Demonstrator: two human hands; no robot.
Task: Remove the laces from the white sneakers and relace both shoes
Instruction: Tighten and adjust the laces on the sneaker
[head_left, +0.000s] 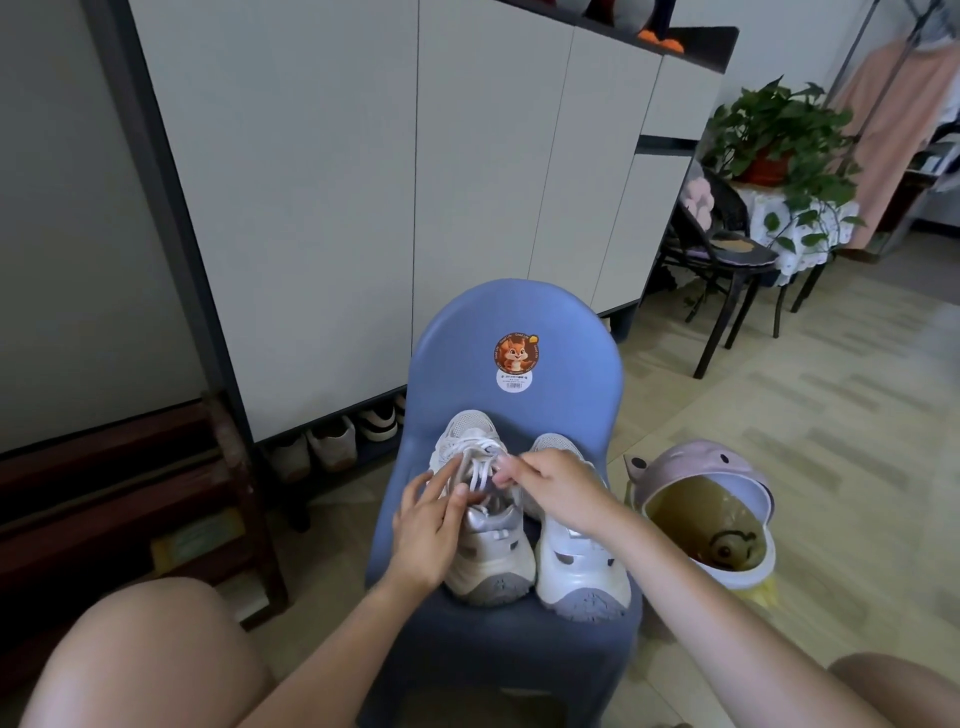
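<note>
Two sneakers (524, 514) on the chair (519, 322); your left hand (426, 525) pinches the lace (480, 467) while your right hand (550, 486) pinches another strand, working it loose.

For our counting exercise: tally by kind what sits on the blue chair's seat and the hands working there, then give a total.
White sneakers: 2 (left one, right one)
Hands: 2 (left hand, right hand)
Total: 4

Two white sneakers stand side by side, heels toward the viewer, toes away. The left sneaker (485, 540) has white laces (480, 465) threaded up its front; the right sneaker (576, 561) shows silver-grey trim.
</note>
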